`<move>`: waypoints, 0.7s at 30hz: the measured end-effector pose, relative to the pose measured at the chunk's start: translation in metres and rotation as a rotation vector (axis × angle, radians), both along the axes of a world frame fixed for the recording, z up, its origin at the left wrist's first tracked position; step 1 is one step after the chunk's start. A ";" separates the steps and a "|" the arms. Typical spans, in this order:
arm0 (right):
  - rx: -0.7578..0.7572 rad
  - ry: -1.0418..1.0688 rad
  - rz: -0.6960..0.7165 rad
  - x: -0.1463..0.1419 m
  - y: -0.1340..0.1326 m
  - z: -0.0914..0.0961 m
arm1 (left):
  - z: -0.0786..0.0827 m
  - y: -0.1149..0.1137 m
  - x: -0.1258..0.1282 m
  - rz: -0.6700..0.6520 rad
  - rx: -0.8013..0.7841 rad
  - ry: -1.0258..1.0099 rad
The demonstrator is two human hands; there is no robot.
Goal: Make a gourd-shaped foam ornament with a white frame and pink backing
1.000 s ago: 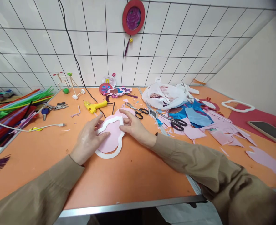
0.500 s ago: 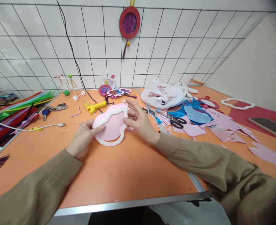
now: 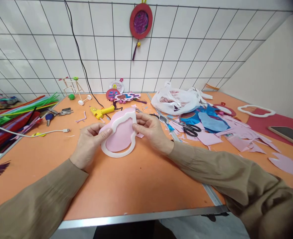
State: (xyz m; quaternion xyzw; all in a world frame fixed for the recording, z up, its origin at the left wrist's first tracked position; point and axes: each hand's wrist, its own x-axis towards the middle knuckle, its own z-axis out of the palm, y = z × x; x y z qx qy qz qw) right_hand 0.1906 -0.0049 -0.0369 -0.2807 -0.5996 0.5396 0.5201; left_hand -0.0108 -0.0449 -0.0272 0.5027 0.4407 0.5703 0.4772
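Observation:
A white cloud-shaped frame (image 3: 118,154) and a pink sheet (image 3: 120,136) are held together above the table, the frame on my side of the sheet. My left hand (image 3: 88,141) pinches their left edge, thumb on the front of the white rim. At the right edge, my right hand (image 3: 153,132) grips both with the thumb in front and the fingers behind. The sheet shows through the frame's opening and sticks out past its upper left. A gap shows between the sheet's lower edge and the bottom of the rim.
Behind the hands lies a yellow glue gun (image 3: 102,112). Black-handled scissors (image 3: 190,129), pink scraps (image 3: 238,134) and a white plastic bag (image 3: 175,101) lie to the right. Keys (image 3: 59,114), a white cable (image 3: 29,135) and colourful pipe cleaners (image 3: 19,116) are at the left.
The frame has shifted and turned slightly against the pink sheet, so more pink shows at the upper left. My right fingers, raised before, have closed in behind the edge.

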 end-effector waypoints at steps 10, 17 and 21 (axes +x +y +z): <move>0.122 -0.088 -0.029 -0.003 -0.012 0.015 | -0.003 -0.008 0.001 -0.104 0.131 0.091; 0.165 -0.161 -0.055 -0.005 -0.019 0.019 | -0.002 -0.012 0.003 -0.138 0.200 0.248; 0.187 -0.196 -0.102 -0.004 -0.020 0.022 | -0.007 -0.012 0.004 -0.106 0.193 0.146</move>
